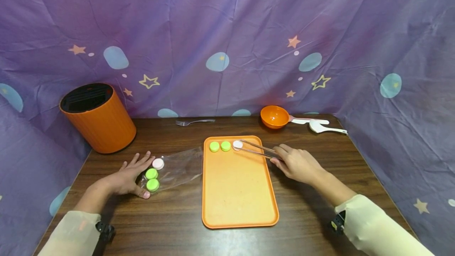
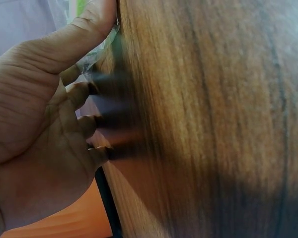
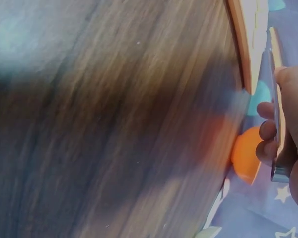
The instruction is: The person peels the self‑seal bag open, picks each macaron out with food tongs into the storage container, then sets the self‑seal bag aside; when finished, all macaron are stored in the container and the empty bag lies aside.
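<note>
An orange tray lies mid-table with two green caps and a white cap in a row at its far edge. My right hand grips metal tongs whose tips are at the white cap; the hand and tongs show in the right wrist view. My left hand rests with spread fingers on the end of a clear plastic bag holding two green caps and a white cap. The left hand presses the wood in the left wrist view.
An orange cylindrical bin stands at the back left. A fork lies along the back edge. An orange bowl and two white spoons sit at the back right. Purple star-patterned cloth surrounds the wooden table.
</note>
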`<state>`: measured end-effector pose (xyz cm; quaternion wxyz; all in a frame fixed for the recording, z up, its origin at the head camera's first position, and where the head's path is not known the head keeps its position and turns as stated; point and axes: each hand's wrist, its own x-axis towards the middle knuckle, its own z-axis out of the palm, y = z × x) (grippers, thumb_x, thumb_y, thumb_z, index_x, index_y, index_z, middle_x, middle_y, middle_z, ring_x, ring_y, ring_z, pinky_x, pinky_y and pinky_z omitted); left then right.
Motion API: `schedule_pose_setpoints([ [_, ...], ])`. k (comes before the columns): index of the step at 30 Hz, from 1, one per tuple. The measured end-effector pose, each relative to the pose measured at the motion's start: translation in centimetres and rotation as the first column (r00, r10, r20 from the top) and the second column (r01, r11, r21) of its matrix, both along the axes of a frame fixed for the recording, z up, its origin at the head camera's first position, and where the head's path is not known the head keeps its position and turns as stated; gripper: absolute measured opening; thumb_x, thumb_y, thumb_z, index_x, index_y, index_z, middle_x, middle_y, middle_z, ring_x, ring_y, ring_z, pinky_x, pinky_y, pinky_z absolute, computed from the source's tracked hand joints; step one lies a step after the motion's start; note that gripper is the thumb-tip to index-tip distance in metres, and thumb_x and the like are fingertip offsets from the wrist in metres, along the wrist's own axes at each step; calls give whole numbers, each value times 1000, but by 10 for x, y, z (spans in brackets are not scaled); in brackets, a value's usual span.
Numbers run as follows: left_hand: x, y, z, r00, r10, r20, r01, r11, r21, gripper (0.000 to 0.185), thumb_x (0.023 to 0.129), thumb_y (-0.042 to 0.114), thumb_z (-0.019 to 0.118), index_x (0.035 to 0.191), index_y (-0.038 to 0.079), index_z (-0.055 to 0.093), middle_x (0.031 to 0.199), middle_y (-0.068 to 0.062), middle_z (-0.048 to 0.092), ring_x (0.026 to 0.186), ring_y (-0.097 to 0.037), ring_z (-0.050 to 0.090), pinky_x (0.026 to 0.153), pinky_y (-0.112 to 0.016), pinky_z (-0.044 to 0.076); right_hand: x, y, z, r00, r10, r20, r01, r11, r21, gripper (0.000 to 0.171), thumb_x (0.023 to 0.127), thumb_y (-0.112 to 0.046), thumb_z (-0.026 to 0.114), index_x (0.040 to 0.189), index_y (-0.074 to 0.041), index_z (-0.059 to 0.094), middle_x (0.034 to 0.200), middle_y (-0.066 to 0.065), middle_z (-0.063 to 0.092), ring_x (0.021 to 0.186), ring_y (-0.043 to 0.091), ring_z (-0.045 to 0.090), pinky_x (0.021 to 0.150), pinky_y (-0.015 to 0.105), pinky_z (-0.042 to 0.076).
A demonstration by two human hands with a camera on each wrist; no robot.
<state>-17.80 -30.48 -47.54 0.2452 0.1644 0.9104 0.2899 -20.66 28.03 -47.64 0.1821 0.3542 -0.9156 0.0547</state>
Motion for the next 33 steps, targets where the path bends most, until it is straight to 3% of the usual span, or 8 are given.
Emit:
schedule_pose_setpoints([
  [8,0,2,2,1000,1,-7,-1,1000,-29,134,75,30,99,175,-2,17,182,-33,-4,163,-66,-15,124,-87,-11,4,-21,7,998,59,23,-58,997,-43,31,100,-25,82,121,-3,75,97,5,72,64,12,61,54,37,56],
  [17,-4,-10,-14,999,-26,-43,28,999,39,136,75,51,95,178,8,17,184,-25,-6,164,-62,-18,122,-87,-14,9,-53,9,993,114,39,-113,993,-25,32,103,-29,79,123,-5,74,98,1,70,65,13,62,57,37,58],
  [21,-4,-9,-12,1000,-16,-25,17,999,43,138,73,51,96,177,7,18,184,-27,-6,164,-63,-18,122,-87,-14,11,-71,8,987,153,49,-154,988,3,31,105,-31,76,124,-7,74,97,-1,69,63,11,60,56,34,57],
  [28,-1,-2,-1,1000,-14,-27,14,1000,5,132,75,34,98,175,-1,19,182,-32,-4,163,-65,-16,122,-88,-13,11,-102,8,973,231,25,-232,972,45,32,103,-31,79,123,-6,74,95,-1,68,61,9,59,53,30,56],
  [33,2,2,4,1000,-8,-20,7,1000,-29,131,76,30,99,175,-3,19,182,-33,-3,163,-65,-14,124,-88,-10,11,-122,10,972,230,51,-234,967,97,32,106,-35,75,123,-8,74,99,-1,70,67,10,63,56,32,58],
])
